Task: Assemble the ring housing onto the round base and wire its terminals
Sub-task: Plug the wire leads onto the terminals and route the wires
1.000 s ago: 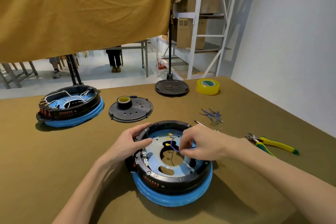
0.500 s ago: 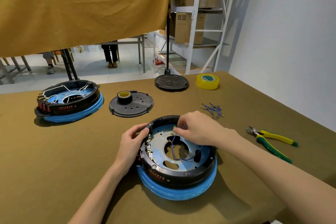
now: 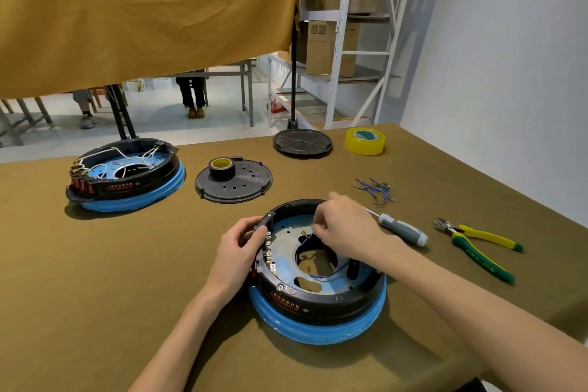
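Olive-covered bench (image 3: 95,280): near centre, ring housing (image 3: 318,299) already seated on blue round base (image 3: 318,329); rim gripped by left hand (image 3: 237,250), blue wire (image 3: 305,240) pinched by right hand (image 3: 346,229) (terminals largely unwired).

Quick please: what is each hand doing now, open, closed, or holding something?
Left hand: grips the rim of the ring housing.
Right hand: pinches the blue wire inside the housing.

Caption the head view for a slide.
Left hand grips the black ring housing on its blue base; right hand pinches a blue wire inside.
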### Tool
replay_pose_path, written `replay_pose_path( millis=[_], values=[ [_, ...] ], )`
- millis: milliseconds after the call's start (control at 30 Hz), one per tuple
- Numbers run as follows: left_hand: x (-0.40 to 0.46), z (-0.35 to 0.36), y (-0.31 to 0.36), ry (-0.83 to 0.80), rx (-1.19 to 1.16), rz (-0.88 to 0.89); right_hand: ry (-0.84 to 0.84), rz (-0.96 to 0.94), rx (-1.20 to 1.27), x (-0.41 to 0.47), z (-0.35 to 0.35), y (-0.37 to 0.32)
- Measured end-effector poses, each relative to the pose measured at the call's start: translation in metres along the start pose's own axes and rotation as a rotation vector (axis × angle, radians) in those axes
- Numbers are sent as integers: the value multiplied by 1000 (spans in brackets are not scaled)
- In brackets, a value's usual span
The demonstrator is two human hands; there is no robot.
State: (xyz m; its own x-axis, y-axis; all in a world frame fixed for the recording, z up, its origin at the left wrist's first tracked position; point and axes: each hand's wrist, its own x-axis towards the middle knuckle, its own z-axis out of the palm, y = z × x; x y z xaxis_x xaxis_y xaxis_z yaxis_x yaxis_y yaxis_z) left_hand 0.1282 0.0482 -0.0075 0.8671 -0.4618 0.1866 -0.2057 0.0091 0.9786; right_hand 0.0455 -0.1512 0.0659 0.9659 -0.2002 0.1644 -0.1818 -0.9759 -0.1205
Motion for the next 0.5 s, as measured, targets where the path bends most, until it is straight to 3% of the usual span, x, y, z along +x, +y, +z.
replay_pose_path(
  millis=[267,500],
  values=[
    [-1,1,0,7,-3,-6,-24,117,373,8,-32,20],
    [-1,2,-1,18,8,-10,-48,188,1103,10,-47,26]
  ],
)
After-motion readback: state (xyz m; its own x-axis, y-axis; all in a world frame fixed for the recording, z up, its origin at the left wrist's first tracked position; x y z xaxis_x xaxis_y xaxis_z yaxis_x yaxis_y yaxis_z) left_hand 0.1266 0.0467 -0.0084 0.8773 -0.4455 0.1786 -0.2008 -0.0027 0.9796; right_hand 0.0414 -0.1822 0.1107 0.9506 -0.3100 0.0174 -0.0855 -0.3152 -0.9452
